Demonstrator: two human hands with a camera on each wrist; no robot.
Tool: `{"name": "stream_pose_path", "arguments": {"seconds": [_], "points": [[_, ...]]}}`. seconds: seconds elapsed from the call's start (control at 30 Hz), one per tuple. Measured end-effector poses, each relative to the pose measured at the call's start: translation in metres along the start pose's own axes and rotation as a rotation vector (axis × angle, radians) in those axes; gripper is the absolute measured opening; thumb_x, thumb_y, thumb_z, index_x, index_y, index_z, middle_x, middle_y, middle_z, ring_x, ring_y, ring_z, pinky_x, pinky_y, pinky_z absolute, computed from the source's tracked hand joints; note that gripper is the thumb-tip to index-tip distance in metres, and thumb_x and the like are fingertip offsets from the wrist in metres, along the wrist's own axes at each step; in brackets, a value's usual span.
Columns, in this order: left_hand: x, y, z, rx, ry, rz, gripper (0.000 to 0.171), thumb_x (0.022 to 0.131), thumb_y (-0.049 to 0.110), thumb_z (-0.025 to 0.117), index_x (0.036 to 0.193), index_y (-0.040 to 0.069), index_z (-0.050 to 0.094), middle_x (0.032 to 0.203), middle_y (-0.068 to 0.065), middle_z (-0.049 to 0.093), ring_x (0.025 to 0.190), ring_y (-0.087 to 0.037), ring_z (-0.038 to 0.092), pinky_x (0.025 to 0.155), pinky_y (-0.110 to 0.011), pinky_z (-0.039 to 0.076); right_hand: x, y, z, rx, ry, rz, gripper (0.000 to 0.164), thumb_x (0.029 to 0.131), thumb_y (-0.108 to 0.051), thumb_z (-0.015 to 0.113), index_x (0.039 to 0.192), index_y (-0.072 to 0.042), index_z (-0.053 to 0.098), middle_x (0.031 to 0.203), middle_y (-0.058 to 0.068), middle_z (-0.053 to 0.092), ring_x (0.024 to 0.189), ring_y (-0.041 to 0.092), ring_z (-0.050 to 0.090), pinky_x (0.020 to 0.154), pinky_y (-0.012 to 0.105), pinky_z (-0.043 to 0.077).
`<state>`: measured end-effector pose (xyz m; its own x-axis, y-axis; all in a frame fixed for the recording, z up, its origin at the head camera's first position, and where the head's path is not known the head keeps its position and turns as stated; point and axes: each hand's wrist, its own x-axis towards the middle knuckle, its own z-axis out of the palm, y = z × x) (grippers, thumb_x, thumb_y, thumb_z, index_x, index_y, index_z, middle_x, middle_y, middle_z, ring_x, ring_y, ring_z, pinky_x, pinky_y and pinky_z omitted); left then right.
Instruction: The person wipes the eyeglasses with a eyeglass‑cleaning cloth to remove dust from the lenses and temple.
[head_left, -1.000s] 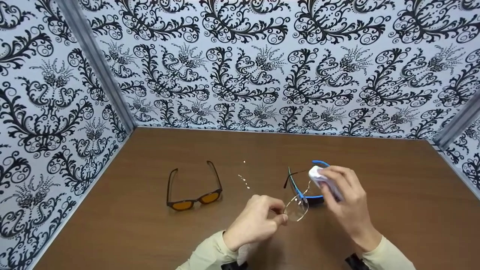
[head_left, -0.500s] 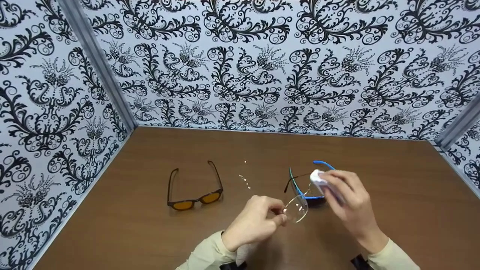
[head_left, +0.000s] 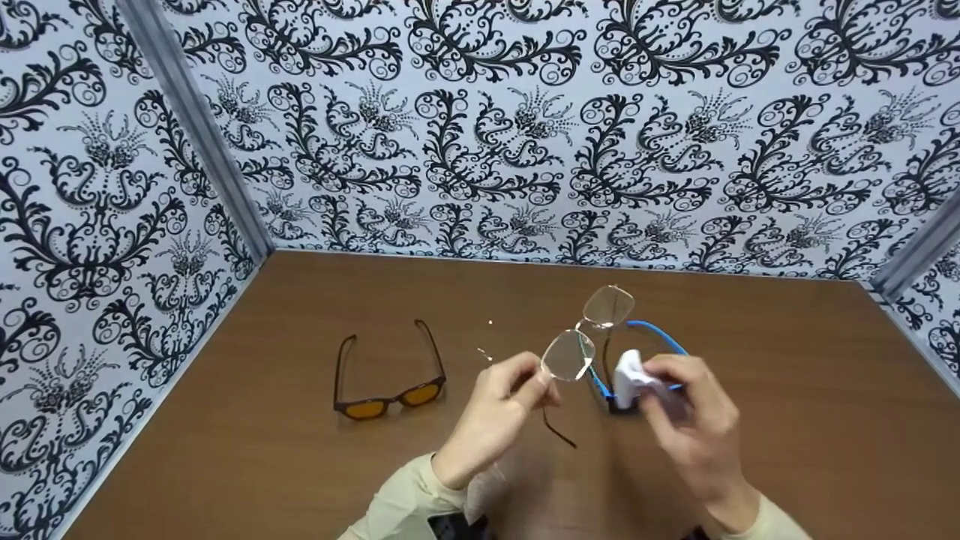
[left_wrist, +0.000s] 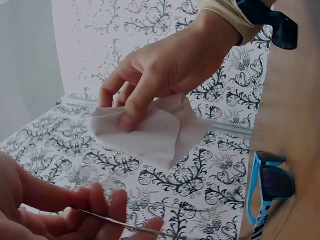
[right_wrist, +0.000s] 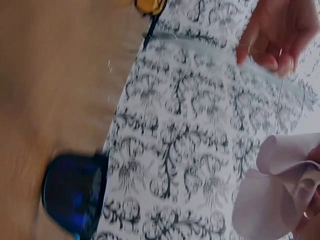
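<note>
My left hand [head_left: 499,416] pinches a pair of thin metal-framed eyeglasses [head_left: 568,355] by the edge of one lens. Both clear lenses face up and forward, tilted above the table, and one dark temple hangs below the fingers. My right hand [head_left: 697,424] grips a crumpled white cloth [head_left: 631,379] between thumb and fingers, just right of the glasses and apart from them. In the left wrist view the cloth [left_wrist: 145,130] drapes from the right fingertips. Behind the cloth, blue-and-black sunglasses [head_left: 656,337] lie on the table, partly hidden by it and the right hand.
Dark-framed glasses with orange lenses [head_left: 390,405] stand unfolded on the brown wooden table [head_left: 262,465] at the left. Small bright light spots show on the wood near the middle. Patterned black-and-white panels [head_left: 495,150] wall in the back and sides.
My left hand has lifted and turned the eyeglasses, so both lenses now show higher up. The right hand has lowered slightly, and the cloth is spread a little more.
</note>
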<state>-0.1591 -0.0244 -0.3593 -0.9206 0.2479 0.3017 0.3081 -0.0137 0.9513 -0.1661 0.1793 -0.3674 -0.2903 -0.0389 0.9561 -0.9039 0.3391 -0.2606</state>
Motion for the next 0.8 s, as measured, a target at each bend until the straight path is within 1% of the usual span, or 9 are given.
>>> {"name": "stream_pose_path", "arguments": {"seconds": [0.07,0.13,0.2,0.27,0.33,0.4,0.43,0.57,0.8], "points": [[0.0,-0.001,0.002,-0.116,0.017,-0.028,0.017,0.096,-0.003,0.049,0.082,-0.009,0.056,0.076,-0.008,0.06,0.077,-0.021,0.064,0.079,-0.033,0.056,-0.002,-0.003,0.007,0.062,-0.015,0.034,0.034,0.092,-0.017,0.066,0.088,0.016,0.057,0.086,0.02,0.06,0.086,0.015,0.059,0.077,0.015,0.047],[0.0,-0.002,0.005,-0.179,0.032,-0.05,0.017,0.096,-0.004,0.047,0.083,-0.01,0.055,0.075,-0.009,0.059,0.076,-0.023,0.064,0.079,-0.037,0.056,-0.005,-0.004,0.014,0.09,-0.034,0.062,0.033,0.092,-0.015,0.067,0.087,0.015,0.056,0.087,0.02,0.059,0.085,0.015,0.058,0.074,0.015,0.048],[0.0,-0.003,0.008,-0.183,0.041,-0.063,0.017,0.097,-0.004,0.047,0.082,-0.009,0.055,0.075,-0.008,0.059,0.077,-0.024,0.064,0.079,-0.038,0.056,-0.007,-0.004,0.02,0.076,-0.057,0.082,0.027,0.091,-0.011,0.066,0.086,0.012,0.056,0.087,0.019,0.059,0.084,0.016,0.058,0.074,0.016,0.048],[0.0,-0.004,0.01,-0.186,0.048,-0.075,0.018,0.096,-0.004,0.046,0.082,-0.009,0.056,0.075,-0.008,0.058,0.076,-0.024,0.063,0.079,-0.039,0.056,-0.01,-0.001,0.025,0.029,-0.076,0.096,0.016,0.086,-0.001,0.067,0.085,0.01,0.056,0.087,0.017,0.058,0.084,0.016,0.057,0.073,0.015,0.048],[0.001,-0.005,0.012,-0.192,0.047,-0.087,0.018,0.096,-0.004,0.046,0.082,-0.008,0.056,0.075,-0.008,0.057,0.075,-0.023,0.063,0.078,-0.039,0.056,-0.014,0.004,0.027,-0.016,-0.081,0.11,0.013,0.079,0.004,0.068,0.085,0.007,0.057,0.088,0.015,0.058,0.085,0.015,0.056,0.073,0.016,0.048],[0.001,-0.005,0.013,-0.206,0.041,-0.098,0.019,0.097,-0.004,0.045,0.082,-0.009,0.055,0.074,-0.008,0.057,0.074,-0.022,0.063,0.077,-0.038,0.057,-0.018,0.009,0.029,-0.059,-0.071,0.113,0.014,0.079,0.001,0.069,0.085,0.006,0.057,0.088,0.014,0.059,0.086,0.015,0.056,0.074,0.017,0.047],[0.001,-0.006,0.014,-0.218,0.038,-0.106,0.02,0.098,-0.004,0.044,0.082,-0.01,0.055,0.073,-0.008,0.056,0.072,-0.021,0.063,0.075,-0.038,0.057,-0.019,0.011,0.029,-0.075,-0.062,0.11,0.015,0.082,-0.003,0.069,0.085,0.005,0.058,0.088,0.013,0.059,0.086,0.015,0.056,0.075,0.017,0.047],[0.002,-0.008,0.016,-0.232,0.025,-0.122,0.024,0.1,-0.004,0.041,0.082,-0.011,0.055,0.073,-0.008,0.058,0.07,-0.023,0.067,0.072,-0.036,0.058,-0.02,0.015,0.031,-0.108,-0.026,0.077,0.034,0.093,-0.028,0.064,0.084,0.005,0.059,0.086,0.013,0.059,0.086,0.018,0.057,0.077,0.016,0.047],[0.002,-0.017,0.025,-0.252,0.006,-0.124,0.025,0.1,-0.005,0.041,0.082,-0.013,0.057,0.074,-0.018,0.064,0.072,-0.036,0.069,0.066,-0.035,0.058,-0.019,0.015,0.03,-0.138,-0.022,0.057,0.031,0.094,-0.025,0.061,0.086,0.005,0.062,0.088,0.013,0.06,0.086,0.02,0.059,0.079,0.016,0.048]]}}
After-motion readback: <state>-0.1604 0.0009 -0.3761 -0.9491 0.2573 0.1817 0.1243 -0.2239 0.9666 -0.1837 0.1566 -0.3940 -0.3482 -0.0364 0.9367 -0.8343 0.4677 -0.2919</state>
